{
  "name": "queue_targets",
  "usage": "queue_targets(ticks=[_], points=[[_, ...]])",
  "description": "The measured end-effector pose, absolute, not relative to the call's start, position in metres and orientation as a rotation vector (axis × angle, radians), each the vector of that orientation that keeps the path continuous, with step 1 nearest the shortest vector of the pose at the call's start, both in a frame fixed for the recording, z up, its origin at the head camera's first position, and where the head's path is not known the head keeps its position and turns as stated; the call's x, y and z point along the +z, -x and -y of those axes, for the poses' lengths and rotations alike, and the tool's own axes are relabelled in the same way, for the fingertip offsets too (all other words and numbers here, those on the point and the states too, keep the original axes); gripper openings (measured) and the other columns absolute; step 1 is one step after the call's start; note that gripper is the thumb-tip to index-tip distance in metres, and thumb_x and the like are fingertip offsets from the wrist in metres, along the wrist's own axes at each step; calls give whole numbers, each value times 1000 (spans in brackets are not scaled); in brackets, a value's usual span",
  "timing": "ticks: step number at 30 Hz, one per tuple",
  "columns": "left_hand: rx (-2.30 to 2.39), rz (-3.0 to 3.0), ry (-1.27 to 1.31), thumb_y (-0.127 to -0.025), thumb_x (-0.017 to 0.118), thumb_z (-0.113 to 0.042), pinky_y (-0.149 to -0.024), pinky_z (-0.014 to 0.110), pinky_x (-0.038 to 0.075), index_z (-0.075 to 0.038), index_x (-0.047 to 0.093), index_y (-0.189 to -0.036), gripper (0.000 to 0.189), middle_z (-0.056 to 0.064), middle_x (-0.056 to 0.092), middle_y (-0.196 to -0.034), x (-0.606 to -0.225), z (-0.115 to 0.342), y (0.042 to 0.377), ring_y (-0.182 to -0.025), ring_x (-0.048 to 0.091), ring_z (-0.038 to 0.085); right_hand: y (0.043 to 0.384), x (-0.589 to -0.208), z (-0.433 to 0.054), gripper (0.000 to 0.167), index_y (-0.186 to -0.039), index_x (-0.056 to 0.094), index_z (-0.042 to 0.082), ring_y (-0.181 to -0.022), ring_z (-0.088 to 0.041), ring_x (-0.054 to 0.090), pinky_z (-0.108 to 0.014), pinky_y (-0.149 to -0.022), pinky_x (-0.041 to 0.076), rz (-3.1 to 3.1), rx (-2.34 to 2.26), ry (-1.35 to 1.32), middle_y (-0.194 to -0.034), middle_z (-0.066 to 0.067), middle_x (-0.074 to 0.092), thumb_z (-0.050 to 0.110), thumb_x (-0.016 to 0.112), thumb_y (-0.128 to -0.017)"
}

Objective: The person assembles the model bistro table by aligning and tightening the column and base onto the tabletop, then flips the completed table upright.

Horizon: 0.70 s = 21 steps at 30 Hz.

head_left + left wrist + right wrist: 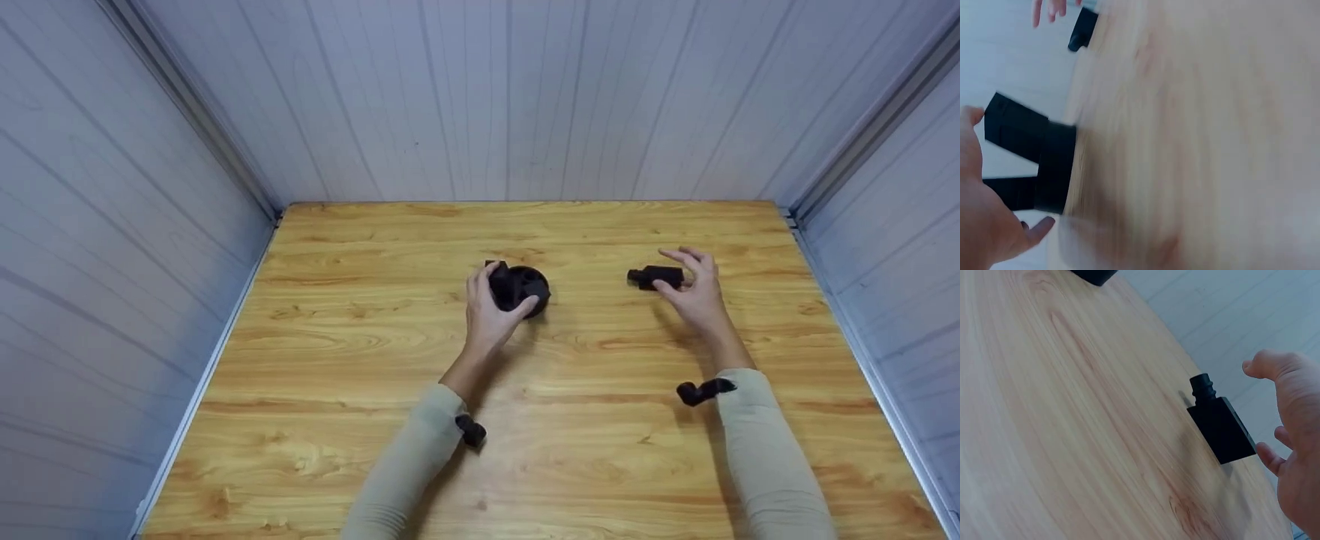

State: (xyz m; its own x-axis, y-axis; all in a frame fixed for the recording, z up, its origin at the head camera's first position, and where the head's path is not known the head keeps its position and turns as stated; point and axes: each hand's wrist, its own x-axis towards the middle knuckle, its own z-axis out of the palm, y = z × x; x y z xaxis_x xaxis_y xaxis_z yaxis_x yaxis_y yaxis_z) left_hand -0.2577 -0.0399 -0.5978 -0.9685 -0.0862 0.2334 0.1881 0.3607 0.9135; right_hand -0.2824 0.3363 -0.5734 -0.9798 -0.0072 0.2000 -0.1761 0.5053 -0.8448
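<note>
A black round-based piece (511, 288), with two blocks rising from its base, stands near the middle of the table. Around it spreads my left hand (487, 311), thumb and fingers apart. In the left wrist view, one fingertip is right at a block's outer end and the thumb tip is close to the base (1057, 169). Farther right is a small black bottle-shaped piece (660, 277) with a ridged neck (1203, 388) pointing left. My right hand (697, 294) is at its plain end, thumb overlapping it in the head view, other fingers stretched out beyond.
The wood-grain table (570, 420) is bounded by pale panel walls (480, 97) at the back and both sides. A small black device (471, 431) sits on the left sleeve, and a similar device (703, 391) on the right one.
</note>
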Motion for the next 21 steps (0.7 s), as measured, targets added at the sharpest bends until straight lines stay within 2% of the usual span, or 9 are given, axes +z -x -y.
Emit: queue_targets(ticks=[2, 7, 9, 12, 13, 15, 16, 19, 21], points=[[-1652, 2409, 30, -90, 94, -46, -128, 68, 43, -14, 51, -164, 91, 22, 43, -170, -587, 35, 251, -157, 50, 47, 285, -576, -340, 53, -159, 61, 4, -161, -48, 32, -52, -111, 44, 2586, 1471, -146, -174, -31, 32, 3, 72, -107], [-1620, 2459, -21, -92, 94, -43, -128, 65, 46, -14, 47, -166, 92, 21, 42, -170, -582, 29, 249, -156, 53, 45, 288, -584, -346, 52, -157, 63, 3, -160, -49, 38, -24, -98, 42, 2626, 1458, -94, -175, -30, 37, -2, 68, -106], [-1613, 2473, -13, -93, 93, -40, -128, 64, 46, -13, 46, -167, 92, 21, 42, -170, -581, 29, 251, -156, 53, 45, 288, -587, -348, 50, -155, 64, 1, -161, -49, 40, -20, -99, 44, 2644, 1455, -70, -174, -30, 40, -3, 67, -106], [-1622, 2500, 18, -93, 92, -38, -129, 64, 44, -13, 45, -168, 91, 21, 42, -171, -580, 34, 253, -157, 52, 46, 288, -591, -350, 45, -151, 66, -3, -163, -51, 41, -33, -118, 50, 2669, 1460, -35, -174, -30, 41, -5, 64, -107], [-1633, 2509, 39, -93, 92, -38, -130, 64, 43, -14, 45, -168, 92, 21, 43, -172, -579, 37, 254, -158, 51, 46, 288, -592, -350, 43, -150, 67, -3, -163, -52, 42, -42, -122, 50, 2684, 1446, -24, -174, -30, 41, -5, 63, -107], [-1673, 2524, 97, -94, 91, -36, -131, 63, 43, -14, 45, -169, 91, 21, 43, -172, -580, 44, 259, -159, 49, 45, 289, -593, -351, 40, -146, 70, -4, -162, -54, 43, -56, -126, 47, 2692, 1422, -11, -172, -30, 43, -5, 62, -107], [-1706, 2529, 134, -95, 91, -35, -132, 62, 43, -14, 45, -170, 91, 21, 43, -172, -580, 48, 261, -160, 49, 45, 289, -593, -351, 39, -144, 72, -4, -160, -54, 45, -56, -127, 47, 2697, 1402, -3, -171, -30, 45, -5, 62, -107], [-1813, 2539, 254, -97, 91, -29, -132, 58, 45, -16, 44, -171, 88, 21, 42, -173, -581, 63, 269, -160, 50, 46, 290, -595, -350, 35, -139, 76, -1, -153, -53, 52, -35, -119, 51, 2699, 1337, 16, -162, -29, 51, -4, 64, -107], [-1866, 2555, 311, -98, 90, -26, -131, 58, 46, -17, 45, -171, 87, 21, 40, -175, -581, 71, 273, -160, 50, 48, 290, -596, -350, 33, -137, 78, -1, -147, -52, 56, -14, -108, 48, 2684, 1333, 21, -157, -29, 54, -5, 66, -106]])
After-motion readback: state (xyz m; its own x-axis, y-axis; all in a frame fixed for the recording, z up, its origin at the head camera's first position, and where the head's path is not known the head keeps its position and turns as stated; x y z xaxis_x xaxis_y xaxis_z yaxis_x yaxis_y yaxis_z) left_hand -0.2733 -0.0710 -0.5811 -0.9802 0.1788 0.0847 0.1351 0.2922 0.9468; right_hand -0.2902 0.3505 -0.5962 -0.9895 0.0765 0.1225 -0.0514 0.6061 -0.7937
